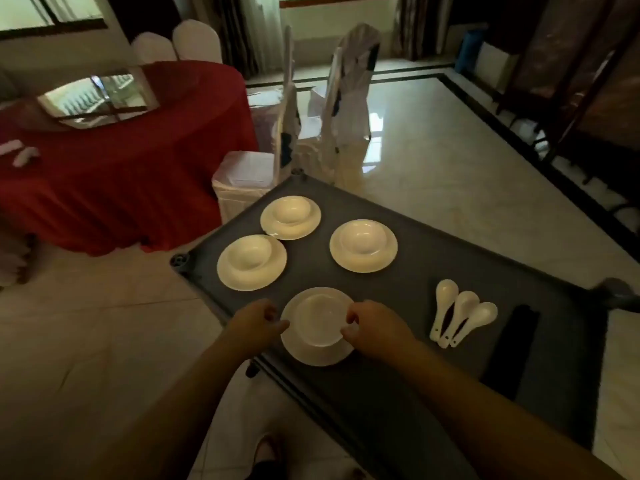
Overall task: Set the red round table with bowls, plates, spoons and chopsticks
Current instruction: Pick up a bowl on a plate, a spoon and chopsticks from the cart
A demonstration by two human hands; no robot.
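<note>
A grey cart top (408, 296) carries several white plates, each with a white bowl on it. The nearest plate (322, 356) with its bowl (320, 318) sits at the cart's near edge. My left hand (254, 323) grips the plate's left rim. My right hand (372, 329) pinches the right side of the bowl and plate. Three white spoons (462, 315) lie side by side to the right. A dark bundle (514, 351), perhaps chopsticks, lies beside them. The red round table (121, 161) stands at the upper left with a glass turntable (100, 98).
Chairs in white covers (349, 109) stand between the cart and the red table; two more (180, 43) are behind the table. Small white items (20, 152) lie on the table's left. Glossy tiled floor spreads to the right, and dark wooden furniture lines the far right.
</note>
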